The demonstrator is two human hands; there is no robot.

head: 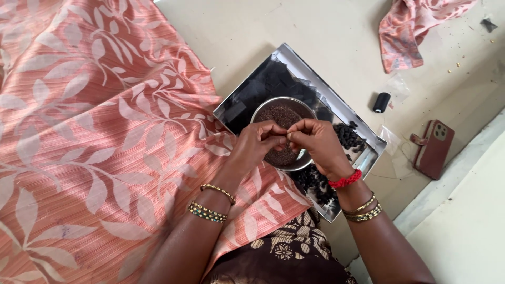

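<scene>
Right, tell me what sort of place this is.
Probably a home floor used for handwork on cloth. A large pink leaf-patterned fabric lies spread out, a steel tray holds a bowl of tiny dark beads, and a black thread spool sits on the bare floor.

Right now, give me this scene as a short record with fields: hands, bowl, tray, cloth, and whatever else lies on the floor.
left hand: fingertips pinched, meeting the right hand over the bowl
right hand: fingertips pinched; what they hold is too small to tell
bowl: round steel, holds dark fine beads, sits in the tray
tray: rectangular steel, with black squares and small black clumps
cloth: salmon, pale leaf print, left of the tray
floor items: black thread spool, phone in reddish case, cloth scrap
</scene>
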